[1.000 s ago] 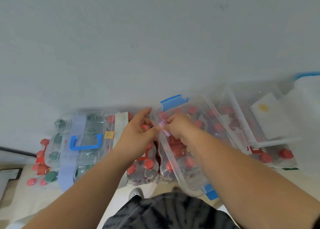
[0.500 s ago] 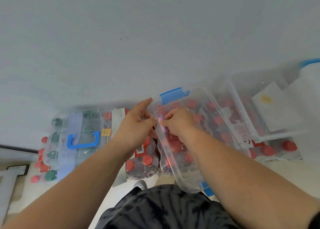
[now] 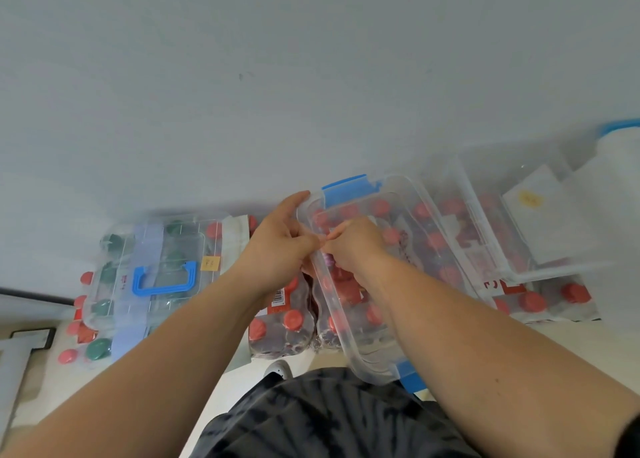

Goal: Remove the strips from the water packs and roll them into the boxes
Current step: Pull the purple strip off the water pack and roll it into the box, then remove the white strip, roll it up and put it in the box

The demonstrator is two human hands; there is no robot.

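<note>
View from the head, looking down. The left hand (image 3: 277,246) and right hand (image 3: 356,243) meet fingertip to fingertip at the left rim of the open box (image 3: 370,366). This clear tub lies tilted across the red-capped water packs (image 3: 282,333).

The right hand's fingers are curled and pinch a small purple strip (image 3: 328,259), which shows just below its fingertips, inside the box wall. The left thumb and curled fingers close on the same spot, with the forefinger stretched to the box's far left corner. Whether the left hand has the strip cannot be told.

Edges: the box's far end, with its blue clip (image 3: 344,187), lies near the wall (image 3: 311,76). Its near end juts past the packs toward the person. The packs stand side by side along the wall. Pale floor (image 3: 41,405) lies open on the near side, by a shoe (image 3: 277,369).

At left, a lidded box (image 3: 114,295) with a blue handle (image 3: 162,281) rests on green-capped and red-capped bottles. At right, a second open box (image 3: 464,194) touches the first and holds a white sheet (image 3: 554,229).

Writing: the yellow sticker (image 3: 210,263) on the lidded box carries marks too blurred to read. A barcode label (image 3: 278,296) shows on the pack below the left wrist. A red label (image 3: 502,284) at right bears cut-off white letters.
</note>
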